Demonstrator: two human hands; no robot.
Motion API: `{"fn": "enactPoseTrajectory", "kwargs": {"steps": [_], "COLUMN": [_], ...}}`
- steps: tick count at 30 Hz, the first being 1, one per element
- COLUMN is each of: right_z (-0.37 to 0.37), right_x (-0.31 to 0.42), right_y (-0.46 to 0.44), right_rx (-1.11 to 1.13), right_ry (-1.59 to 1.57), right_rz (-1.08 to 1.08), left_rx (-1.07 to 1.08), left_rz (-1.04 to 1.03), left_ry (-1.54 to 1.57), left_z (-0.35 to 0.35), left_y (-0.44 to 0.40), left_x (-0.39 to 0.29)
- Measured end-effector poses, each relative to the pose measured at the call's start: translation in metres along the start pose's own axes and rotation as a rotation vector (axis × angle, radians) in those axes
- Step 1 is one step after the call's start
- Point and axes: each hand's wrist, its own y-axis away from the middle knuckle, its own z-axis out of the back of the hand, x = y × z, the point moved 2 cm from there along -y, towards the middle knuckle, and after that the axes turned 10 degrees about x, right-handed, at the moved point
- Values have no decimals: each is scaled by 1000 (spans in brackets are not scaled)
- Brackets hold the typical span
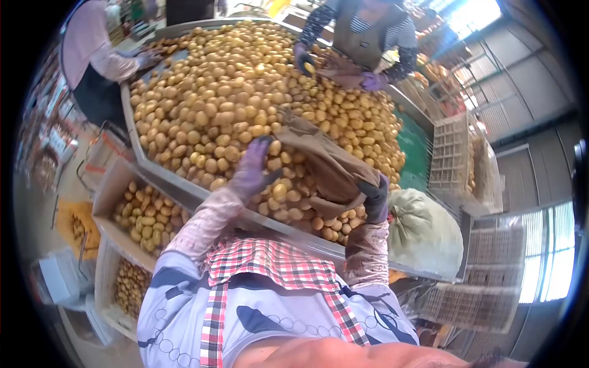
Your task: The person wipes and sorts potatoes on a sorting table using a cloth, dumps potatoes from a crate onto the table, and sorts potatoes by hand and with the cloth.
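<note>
Potatoes (215, 110) lie heaped across a large metal-edged table. My left hand (250, 167), in a purple and dark glove, is over the near side of the heap. Its thumb and fingers are spread, with potatoes close by and none visibly gripped. My right hand (375, 199), gloved alike, is closed on the near right end of a brown cloth (328, 161). This cloth drapes over the potatoes and reaches up toward the middle of the heap.
Across the table a person (362, 43) holds another brown cloth; at the far left another person (101, 61) reaches into the heap. A tied pale green sack (423, 230) sits at the right corner. Boxes of potatoes (147, 218) stand at left, a plastic crate (451, 153) at right.
</note>
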Motion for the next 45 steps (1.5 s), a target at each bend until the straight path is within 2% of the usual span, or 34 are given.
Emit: {"fn": "enactPoseTrajectory", "kwargs": {"steps": [1, 3, 4, 6, 9, 10, 12, 13, 14, 15, 16, 17, 19, 20, 21, 23, 24, 26, 28, 29, 31, 33, 34, 36, 37, 38, 39, 41, 43, 45], "right_z": [6, 34, 40, 66, 114, 119, 137, 137, 137, 125, 113, 103, 96, 93, 102, 92, 88, 94, 87, 82, 66, 53, 53, 46, 50, 60, 68, 69, 73, 53], "right_x": [14, 11, 20, 23, 11, 14, -30, -47, -63, -132, -201, -272, -301, -315, -324, -280, -266, -282, -289, -285, -242, -248, -223, -152, -154, -160, -164, -145, -144, -211], "right_y": [4, 5, 6, 4, -15, -31, -80, -105, -128, -155, -182, -206, -224, -236, -243, -242, -243, -238, -212, -195, -174, -152, -139, -108, -95, -81, -69, -39, -6, 15], "right_rx": [-3, 10, -88, -290, -524, -690, -735, -700, -732, -764, -798, -707, -614, -568, -546, -509, -490, -451, -375, -408, -240, -345, -268, -102, -117, -130, -139, -205, -266, -310], "right_ry": [96, 276, 333, 140, -55, 21, -72, 556, 1181, 1507, 1834, 2176, 1826, 1649, 1620, 1457, 1412, 1467, 1505, 1278, 1232, 1293, 1179, 936, 721, 508, 295, 161, 615, 1162], "right_rz": [51, 175, 214, 218, 288, 281, 320, 173, 76, -65, -204, -304, -269, -255, -170, -176, -187, -257, -221, 12, -96, 150, 75, -63, -79, -94, -107, 17, 45, -72], "left_rx": [89, 178, 233, 343, 377, 173, -58, -187, -226, -81, 23, 131, 153, 364, 421, 535, 486, 502, 478, 443, 445, 430, 410, 410, 414, 276, 310, 362, 437, 460], "left_rz": [-8, -15, -65, -157, -62, -135, -76, -41, 52, 206, 252, 293, 166, 280, 295, 302, 264, 254, 207, 166, 154, 129, 14, -61, -90, -206, -207, -104, -51, -14], "left_ry": [-12, -246, -244, -243, 73, 184, 66, -10, -210, -261, -334, -405, -778, -554, -539, -478, -484, -466, -442, -429, -374, -297, -253, -269, -273, -305, -331, -199, -279, -219], "left_z": [-8, -73, -92, -124, -115, -108, -118, -120, -122, -141, -156, -175, -248, -217, -207, -201, -204, -207, -208, -207, -188, -179, -172, -155, -147, -136, -124, -116, -138, -165], "left_y": [-21, -67, -81, -103, -131, -142, -177, -192, -205, -221, -229, -235, -233, -247, -254, -272, -273, -265, -242, -223, -196, -173, -166, -152, -142, -131, -120, -94, -54, -39], "left_x": [-21, -26, -26, -29, -65, -73, -64, -56, -55, -33, -19, -1, 68, 38, 34, 35, 41, 43, 40, 36, 19, 17, 15, 7, -1, -15, -26, -44, -39, -30]}}
